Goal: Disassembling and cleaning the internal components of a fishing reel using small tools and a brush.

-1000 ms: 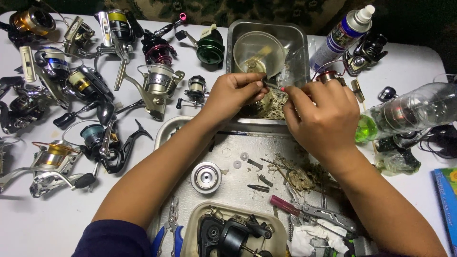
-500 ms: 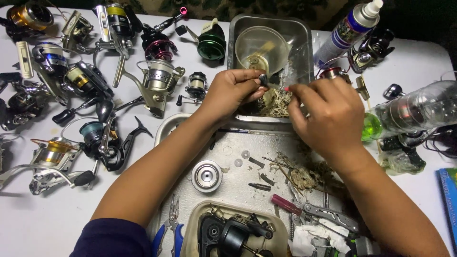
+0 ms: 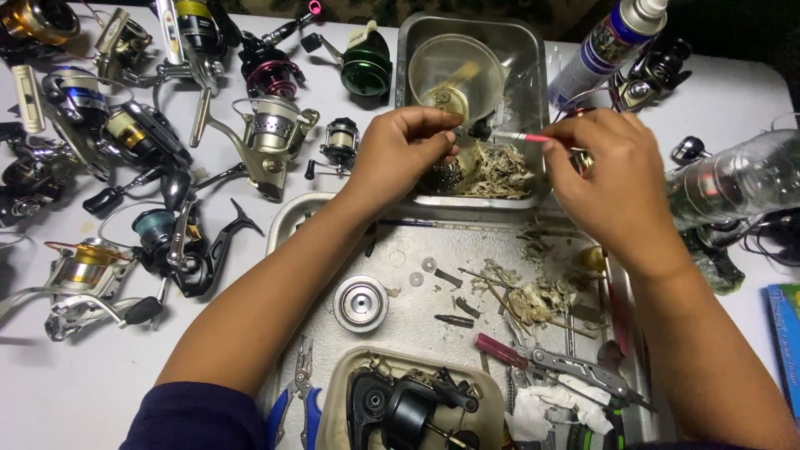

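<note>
A tall spray can point(image 3: 611, 43) lies tilted at the top right of the white surface point(image 3: 100, 375), and its label is white and blue with a white cap. A clear plastic bottle point(image 3: 733, 179) lies on its side at the right edge, with a see-through wrap that has a bit of red. A blue and green packet point(image 3: 785, 333) peeks in at the bottom right edge.

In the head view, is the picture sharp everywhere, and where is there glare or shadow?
Head view: the left hand and right hand are fairly sharp; glare shows on the metal tray and the silver spool; the far edge beyond the spray can falls into darkness; the plastic bottle looks slightly soft.
</note>
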